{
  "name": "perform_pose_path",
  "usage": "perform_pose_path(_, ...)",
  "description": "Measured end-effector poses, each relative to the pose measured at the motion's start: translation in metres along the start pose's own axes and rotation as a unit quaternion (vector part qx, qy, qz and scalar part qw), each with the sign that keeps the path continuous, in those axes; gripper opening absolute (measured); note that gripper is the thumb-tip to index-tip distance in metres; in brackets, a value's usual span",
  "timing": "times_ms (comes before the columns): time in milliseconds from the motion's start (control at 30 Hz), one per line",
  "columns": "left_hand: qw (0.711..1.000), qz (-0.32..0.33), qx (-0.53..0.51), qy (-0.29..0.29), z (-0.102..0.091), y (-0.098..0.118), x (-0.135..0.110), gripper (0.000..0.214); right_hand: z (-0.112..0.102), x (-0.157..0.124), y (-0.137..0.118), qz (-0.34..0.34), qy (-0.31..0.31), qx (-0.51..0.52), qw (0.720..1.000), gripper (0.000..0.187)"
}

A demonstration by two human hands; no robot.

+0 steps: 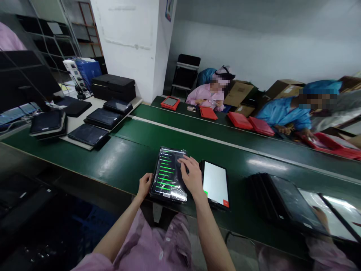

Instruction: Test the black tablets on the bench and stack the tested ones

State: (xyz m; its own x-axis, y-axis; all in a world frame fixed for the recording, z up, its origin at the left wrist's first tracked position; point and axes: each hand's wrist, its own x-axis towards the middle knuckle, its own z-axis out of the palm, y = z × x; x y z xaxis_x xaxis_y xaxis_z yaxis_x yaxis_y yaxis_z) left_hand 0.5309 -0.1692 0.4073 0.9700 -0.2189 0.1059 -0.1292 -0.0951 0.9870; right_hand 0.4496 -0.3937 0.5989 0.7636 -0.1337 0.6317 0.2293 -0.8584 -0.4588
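Note:
In front of me on the green bench lies a tablet [169, 177] in clear film, its dark screen lit with rows of green and white text. It looks raised, perhaps on another tablet; I cannot tell. My left hand [145, 185] is closed with curled fingers at the tablet's left edge, thumb side up. Above the screen's right side is my right hand [191, 171], fingers apart and fingertips at the glass; whether they touch it I cannot tell. Beside that hand, a second tablet [216, 184] shows a white screen with green and red corner patches.
Stacked dark tablets [284, 203] stand to the right, by another person's hand [321, 218]. More tablets [88, 134] lie at left on a pale board. Across the green bench [126, 158], two people work with red pouches [239, 120]. A white pillar [129, 49] rises behind.

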Motion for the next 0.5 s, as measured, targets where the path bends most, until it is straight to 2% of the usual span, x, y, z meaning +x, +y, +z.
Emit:
perform_pose_path(133,1.000,-0.015,-0.001,0.005,0.000,0.000,0.002,0.042,0.001,-0.002,-0.001,-0.005,-0.002,0.007,1.000,0.027)
perform_pose_path(267,0.998,-0.056,-0.013,0.036,-0.001,0.006,0.008,0.052,0.002,-0.003,0.001,-0.004,-0.004,0.010,1.000,0.027)
perform_pose_path(400,0.996,-0.050,-0.040,0.061,-0.012,0.033,0.006,0.057,0.004,-0.003,0.005,0.004,-0.019,0.010,1.000,0.028)
perform_pose_path(500,0.997,-0.011,-0.074,0.018,-0.028,0.059,-0.010,0.061,0.002,-0.004,0.009,0.013,-0.044,0.026,0.999,0.027)
